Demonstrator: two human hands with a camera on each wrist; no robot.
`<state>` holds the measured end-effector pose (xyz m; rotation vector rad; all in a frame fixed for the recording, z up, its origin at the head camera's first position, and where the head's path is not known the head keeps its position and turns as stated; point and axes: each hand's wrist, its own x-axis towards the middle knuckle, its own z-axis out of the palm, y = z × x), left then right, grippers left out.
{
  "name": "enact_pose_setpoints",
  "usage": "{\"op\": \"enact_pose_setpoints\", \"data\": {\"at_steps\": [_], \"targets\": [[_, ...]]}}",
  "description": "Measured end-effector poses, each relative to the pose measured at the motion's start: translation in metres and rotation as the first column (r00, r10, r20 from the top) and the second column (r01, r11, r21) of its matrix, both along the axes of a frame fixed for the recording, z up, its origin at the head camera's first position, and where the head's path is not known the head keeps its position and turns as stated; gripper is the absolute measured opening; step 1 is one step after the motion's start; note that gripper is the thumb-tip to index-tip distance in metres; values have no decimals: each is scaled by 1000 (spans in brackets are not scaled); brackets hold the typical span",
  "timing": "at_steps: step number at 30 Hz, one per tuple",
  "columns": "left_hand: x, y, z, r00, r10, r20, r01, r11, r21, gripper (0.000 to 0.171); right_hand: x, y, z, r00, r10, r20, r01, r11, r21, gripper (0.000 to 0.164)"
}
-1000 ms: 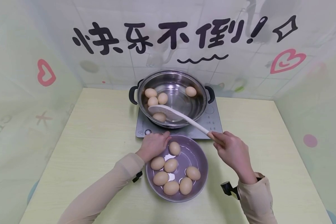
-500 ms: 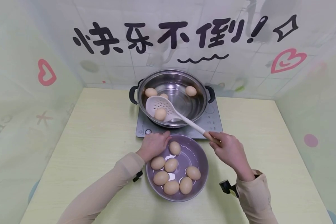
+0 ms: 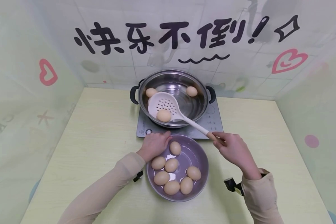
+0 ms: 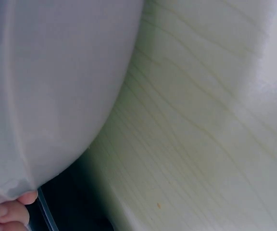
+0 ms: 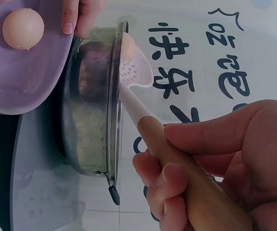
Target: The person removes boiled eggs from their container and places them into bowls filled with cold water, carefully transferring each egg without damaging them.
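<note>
My right hand [image 3: 236, 149] grips the wooden handle [image 5: 177, 163] of a white slotted skimmer [image 3: 163, 102]. On the skimmer's near side lies one brown egg [image 3: 163, 115], over the steel pot [image 3: 184, 107]. Another egg [image 3: 191, 91] sits at the pot's right, and a further egg [image 3: 151, 92] shows at its left; the skimmer partly hides what lies behind it. My left hand [image 3: 155, 144] holds the far left rim of a purple bowl [image 3: 194, 152], fingertips [image 4: 8, 211] against its outer wall in the left wrist view. Several eggs [image 3: 171, 165] lie in a little water inside the bowl.
The pot stands on a flat induction cooker [image 3: 212, 124], its two black handles [image 3: 211, 95] sticking out sideways. A pale wooden table [image 3: 100, 130] carries everything. Printed plastic-like sheeting [image 3: 112, 71] walls off the back and both sides.
The skimmer has tipped from edge-on to facing up and risen, with an egg now on it. My right hand shifts slightly. My left hand and the bowl stay put.
</note>
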<state>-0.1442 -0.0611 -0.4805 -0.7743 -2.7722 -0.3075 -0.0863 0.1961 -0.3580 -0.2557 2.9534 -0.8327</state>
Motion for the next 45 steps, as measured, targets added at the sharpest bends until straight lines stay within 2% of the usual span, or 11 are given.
{"op": "enact_pose_setpoints", "data": {"at_steps": [10,17,24,38,45], "targets": [[1,2,1,1000,2,18,-2,1000,-7,22,4,8,1,995,23,93,-17,998,-66,10],[1,3,0,1000,5,23,-5,1000,-9,22,7,14,3,992,30,124,-21,997,-73,14],[1,2,1,1000,-5,7,5,1000,-7,22,16,26,8,985,22,170,-7,996,-89,24],[1,1,1,1000,-3,12,3,1000,-2,20,45,53,9,986,-46,158,55,997,-49,26],[1,1,3,1000,-8,20,8,1000,-8,19,61,63,10,973,-144,182,148,989,-8,36]]}}
